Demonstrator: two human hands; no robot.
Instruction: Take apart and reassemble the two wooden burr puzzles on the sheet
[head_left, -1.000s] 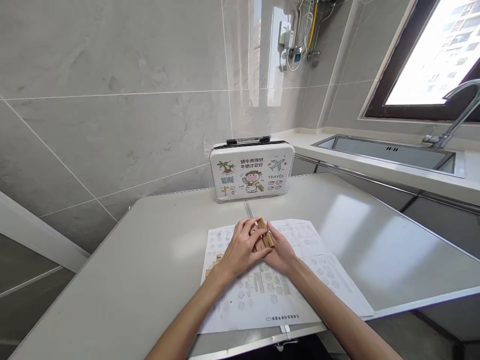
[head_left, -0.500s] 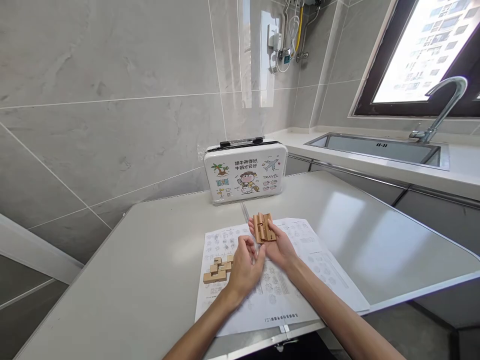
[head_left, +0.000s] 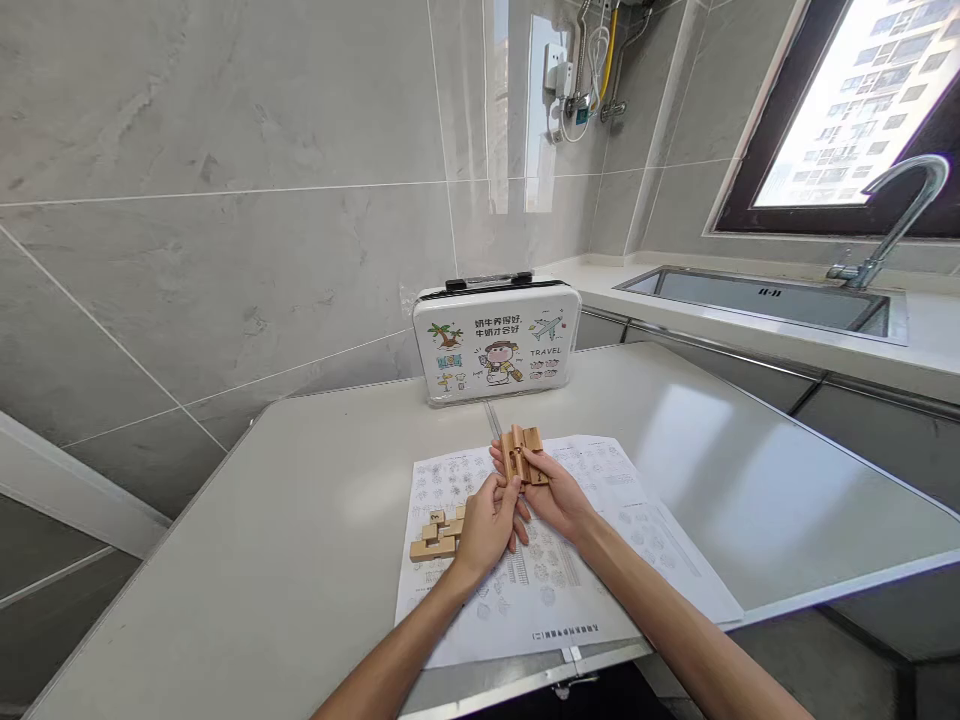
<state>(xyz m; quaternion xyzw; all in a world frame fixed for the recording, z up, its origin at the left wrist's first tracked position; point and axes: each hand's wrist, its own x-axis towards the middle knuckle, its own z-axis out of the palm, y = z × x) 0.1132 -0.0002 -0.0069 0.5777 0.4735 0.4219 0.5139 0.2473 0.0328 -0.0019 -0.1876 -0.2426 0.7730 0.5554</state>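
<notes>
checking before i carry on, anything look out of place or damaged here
Nothing spilled or damaged. The printed sheets lie slightly askew, their near edge by the table front. Loose wooden pieces sit beside the left hand; the right hand holds the wooden puzzle.

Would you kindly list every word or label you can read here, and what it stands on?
"TRAVEL": on the white case, beside the plane drawing.
"奶牛养得好, 牛奶才会好": on the same case, top middle.
On the paper sheet: print too small to read.
On the wooden block in the right hand: no writing visible.
</notes>
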